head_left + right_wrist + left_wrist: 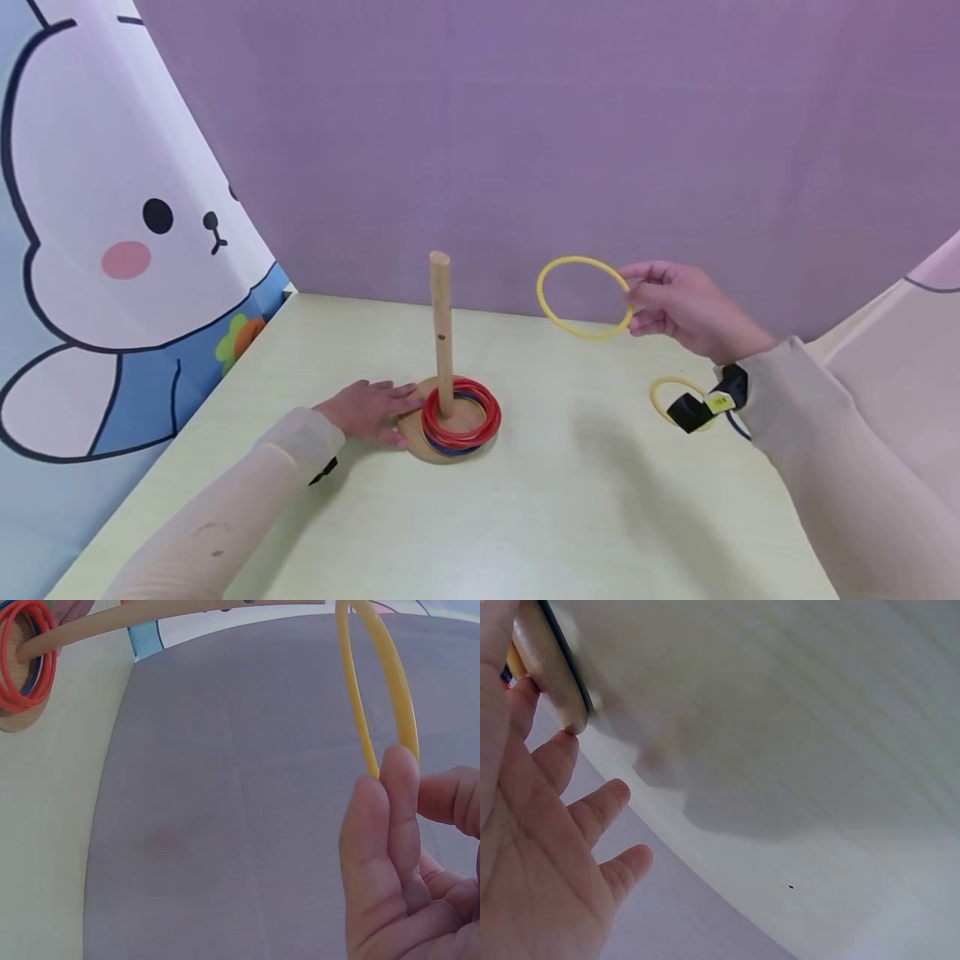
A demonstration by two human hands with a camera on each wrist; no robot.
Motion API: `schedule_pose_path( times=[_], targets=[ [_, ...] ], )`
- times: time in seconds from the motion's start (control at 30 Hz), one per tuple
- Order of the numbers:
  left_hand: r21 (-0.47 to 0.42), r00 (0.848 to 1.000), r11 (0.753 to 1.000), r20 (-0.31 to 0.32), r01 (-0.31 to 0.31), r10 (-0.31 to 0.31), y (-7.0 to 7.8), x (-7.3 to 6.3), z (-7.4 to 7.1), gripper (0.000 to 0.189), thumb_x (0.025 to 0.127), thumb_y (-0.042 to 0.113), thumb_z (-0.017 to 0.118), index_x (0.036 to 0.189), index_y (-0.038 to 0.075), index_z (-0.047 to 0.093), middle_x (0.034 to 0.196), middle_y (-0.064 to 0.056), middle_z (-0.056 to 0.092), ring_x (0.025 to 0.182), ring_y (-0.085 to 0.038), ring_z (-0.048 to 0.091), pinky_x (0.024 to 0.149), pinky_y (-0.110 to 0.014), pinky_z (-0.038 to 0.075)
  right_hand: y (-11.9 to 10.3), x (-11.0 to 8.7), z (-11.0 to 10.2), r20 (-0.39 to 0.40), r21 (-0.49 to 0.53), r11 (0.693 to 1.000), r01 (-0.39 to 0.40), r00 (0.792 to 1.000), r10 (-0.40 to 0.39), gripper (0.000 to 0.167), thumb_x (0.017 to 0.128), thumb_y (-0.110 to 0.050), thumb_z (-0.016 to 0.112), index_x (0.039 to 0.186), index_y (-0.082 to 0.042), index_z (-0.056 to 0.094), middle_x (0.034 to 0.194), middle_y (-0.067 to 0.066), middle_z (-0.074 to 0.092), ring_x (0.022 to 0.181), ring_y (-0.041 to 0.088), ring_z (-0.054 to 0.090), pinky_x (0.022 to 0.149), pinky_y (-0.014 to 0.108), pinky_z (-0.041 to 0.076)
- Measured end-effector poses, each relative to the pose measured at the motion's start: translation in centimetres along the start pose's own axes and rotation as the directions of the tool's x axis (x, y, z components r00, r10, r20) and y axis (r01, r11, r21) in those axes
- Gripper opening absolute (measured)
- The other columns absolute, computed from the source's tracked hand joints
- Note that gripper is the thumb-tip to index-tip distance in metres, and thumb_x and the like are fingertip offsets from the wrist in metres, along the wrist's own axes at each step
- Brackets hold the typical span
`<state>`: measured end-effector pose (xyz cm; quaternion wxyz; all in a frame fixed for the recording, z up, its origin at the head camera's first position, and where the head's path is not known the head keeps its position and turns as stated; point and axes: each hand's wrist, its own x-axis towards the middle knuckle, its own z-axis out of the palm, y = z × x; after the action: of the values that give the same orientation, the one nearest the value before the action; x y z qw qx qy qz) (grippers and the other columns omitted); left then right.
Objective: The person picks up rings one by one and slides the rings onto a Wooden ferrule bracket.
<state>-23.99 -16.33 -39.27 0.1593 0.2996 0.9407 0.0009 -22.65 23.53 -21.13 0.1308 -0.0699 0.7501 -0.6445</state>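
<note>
My right hand (pixel 678 307) pinches a yellow ring (pixel 553 314) by its right edge and holds it in the air, to the right of a wooden peg (pixel 442 325). The same yellow ring (pixel 397 682) shows at the top of the right wrist view. The peg stands upright on a round wooden base (pixel 420 437). Around its foot lie several red rings (pixel 491 417), with blue and yellow ones beneath. My left hand (pixel 367 412) rests with spread fingers against the left side of the base. In the left wrist view its fingertips touch the base's edge (pixel 551 667).
Another yellow ring (pixel 663 404) lies on the pale table (pixel 540 517) at the right, partly behind the right wrist's camera. A bit of a dark blue ring (pixel 738 427) shows beside it. A purple cloth (pixel 525 150) hangs behind the table; a cartoon-printed cloth (pixel 82 208) is at left.
</note>
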Motion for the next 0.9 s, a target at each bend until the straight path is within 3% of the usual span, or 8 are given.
schedule_pose_path(
  times=[0.2, 0.53, 0.7, 0.9],
  targets=[
    [-0.013, 1.0, 1.0, 0.019, 0.024, -0.024, -0.1, -0.1, 0.1, 0.076, 0.084, 0.052, 0.066, 0.147, 0.019, 0.04, 0.153, -0.009, 0.033, 0.133, -0.044, 0.036, 0.103, -0.061, 0.031, -1.2, 0.6, 1.1, 0.007, 0.036, 0.999, 0.01, 1.0, -0.011, 0.029, 0.091, 0.001, 0.052, 0.12, -0.001, 0.048, 0.081, 0.003, 0.061, 0.058, 0.013, 0.061, 0.069, 0.028, 0.056],
    [-0.009, 1.0, 1.0, -0.007, -0.012, 0.012, -0.3, -0.1, 0.0, 0.076, 0.085, 0.052, 0.064, 0.147, 0.016, 0.04, 0.152, -0.012, 0.034, 0.131, -0.045, 0.037, 0.102, -0.061, 0.032, -2.4, 1.7, 3.3, 0.006, 0.091, 0.995, 0.048, 0.999, -0.049, 0.029, 0.09, 0.004, 0.051, 0.119, 0.0, 0.051, 0.08, 0.004, 0.061, 0.056, 0.013, 0.061, 0.066, 0.026, 0.056],
    [-0.007, 1.0, 1.0, -0.021, -0.013, 0.013, -0.4, -0.3, 0.4, 0.075, 0.084, 0.052, 0.065, 0.146, 0.015, 0.042, 0.151, -0.012, 0.036, 0.13, -0.045, 0.038, 0.101, -0.06, 0.034, -2.7, 2.2, 5.0, 0.04, 0.075, 0.995, 0.067, 0.997, -0.07, 0.034, 0.09, 0.004, 0.05, 0.124, 0.002, 0.05, 0.085, 0.004, 0.064, 0.056, 0.013, 0.061, 0.067, 0.027, 0.056],
    [-0.012, 0.998, 0.999, -0.038, -0.04, 0.04, -0.2, -0.1, 0.5, 0.074, 0.086, 0.05, 0.065, 0.146, 0.014, 0.041, 0.151, -0.014, 0.036, 0.129, -0.046, 0.04, 0.1, -0.059, 0.036, -3.0, 2.9, 6.9, -0.006, 0.051, 0.995, 0.086, 0.996, -0.085, 0.038, 0.09, 0.003, 0.051, 0.129, 0.002, 0.05, 0.086, 0.006, 0.062, 0.055, 0.014, 0.06, 0.067, 0.028, 0.056]
  ],
)
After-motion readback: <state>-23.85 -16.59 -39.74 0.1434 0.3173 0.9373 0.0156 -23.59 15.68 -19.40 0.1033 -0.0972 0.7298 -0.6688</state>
